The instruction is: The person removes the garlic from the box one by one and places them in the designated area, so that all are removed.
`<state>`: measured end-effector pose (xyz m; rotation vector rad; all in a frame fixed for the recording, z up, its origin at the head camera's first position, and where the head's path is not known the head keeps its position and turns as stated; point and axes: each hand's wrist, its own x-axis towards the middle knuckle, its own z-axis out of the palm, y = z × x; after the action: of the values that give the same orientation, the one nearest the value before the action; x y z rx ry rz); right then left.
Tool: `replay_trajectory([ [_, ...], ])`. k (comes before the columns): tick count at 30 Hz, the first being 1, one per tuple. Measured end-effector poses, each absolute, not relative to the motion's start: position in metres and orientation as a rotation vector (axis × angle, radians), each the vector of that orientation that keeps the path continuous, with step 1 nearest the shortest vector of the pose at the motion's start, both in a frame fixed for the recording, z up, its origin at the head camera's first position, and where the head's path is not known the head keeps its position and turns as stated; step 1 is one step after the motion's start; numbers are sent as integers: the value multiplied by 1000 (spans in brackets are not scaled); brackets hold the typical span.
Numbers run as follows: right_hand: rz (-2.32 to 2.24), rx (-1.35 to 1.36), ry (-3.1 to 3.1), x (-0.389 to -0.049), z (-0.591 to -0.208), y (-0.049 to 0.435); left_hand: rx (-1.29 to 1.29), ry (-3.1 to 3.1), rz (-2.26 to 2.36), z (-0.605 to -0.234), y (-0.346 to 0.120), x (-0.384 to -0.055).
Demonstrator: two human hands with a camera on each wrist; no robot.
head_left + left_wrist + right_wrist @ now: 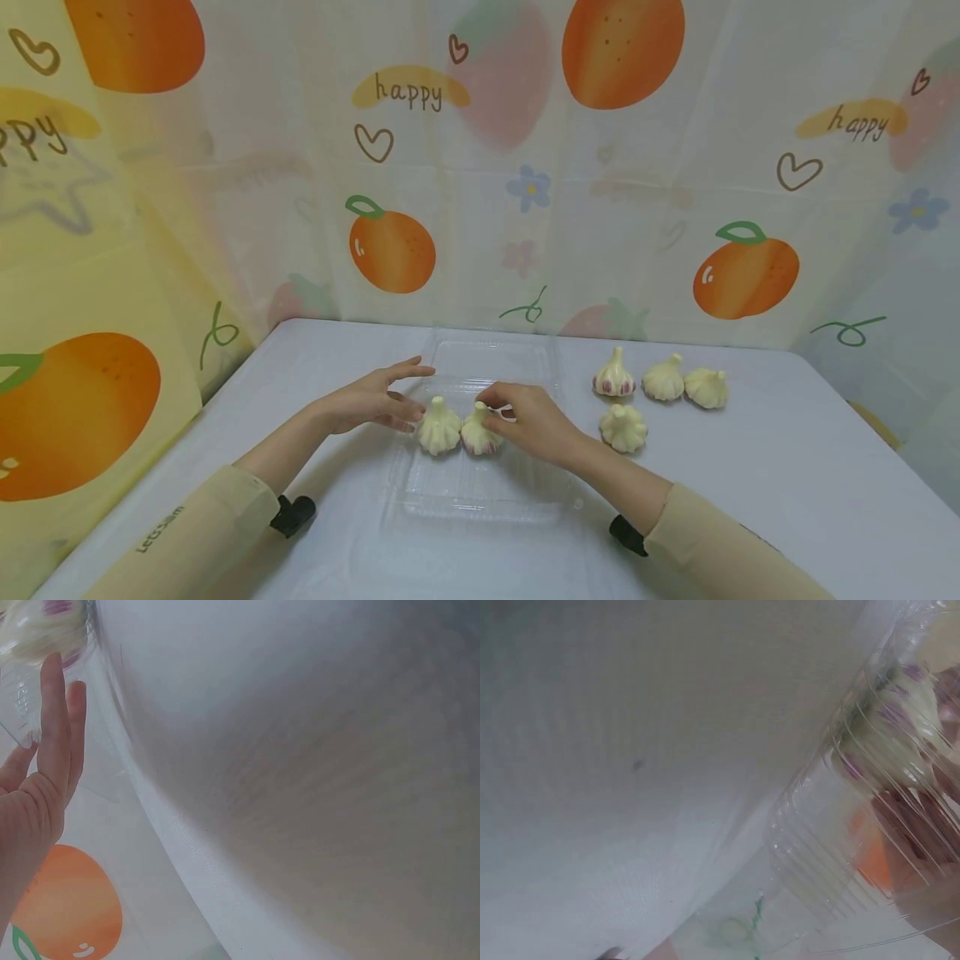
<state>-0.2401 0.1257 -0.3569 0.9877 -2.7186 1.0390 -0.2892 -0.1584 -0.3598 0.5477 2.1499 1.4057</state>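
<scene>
Two garlic bulbs sit side by side in a clear plastic box (pixel 487 492) with its lid (pixel 495 358) folded back behind it. My right hand (pixel 536 421) pinches the right garlic bulb (pixel 480 435) near its stem. In the right wrist view that purple-streaked bulb (pixel 892 739) shows through the ribbed plastic wall, with the fingers behind. My left hand (pixel 375 402) is at the box's left side, fingers loosely extended, fingertips right by the left garlic bulb (pixel 438 429). The left wrist view shows the straight fingers (pixel 54 727) against the box's wall.
Several more garlic bulbs lie on the white table to the right of the box: a purple-streaked bulb (pixel 614 377), two pale ones (pixel 663 380) behind, and a nearer bulb (pixel 623 428). A fruit-printed curtain (pixel 480 225) hangs behind the table's back edge.
</scene>
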Motion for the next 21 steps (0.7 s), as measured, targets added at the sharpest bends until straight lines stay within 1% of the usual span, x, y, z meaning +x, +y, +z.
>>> replay_trajectory([
  [21,995,989,-2756,-240,-358,126,542,2151,1403,-361,-158,-290],
])
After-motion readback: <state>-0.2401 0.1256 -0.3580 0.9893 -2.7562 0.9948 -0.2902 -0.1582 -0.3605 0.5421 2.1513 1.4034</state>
